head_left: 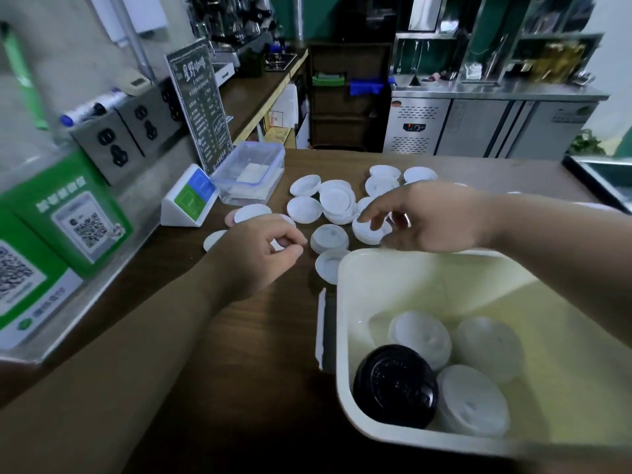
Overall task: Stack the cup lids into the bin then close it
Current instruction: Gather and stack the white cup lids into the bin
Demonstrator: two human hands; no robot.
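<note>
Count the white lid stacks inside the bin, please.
3 white stacks: back left, back right, front beside the black lid. The bin wall may hide more.

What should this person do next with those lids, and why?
Probably the right hand should close on the white lid under its fingertips and lift it into the bin: many loose lids lie on the table, and the bin stands open.

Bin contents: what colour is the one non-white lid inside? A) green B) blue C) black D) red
C: a black lid lies at the near left of the bin, beside the white lids.
</note>
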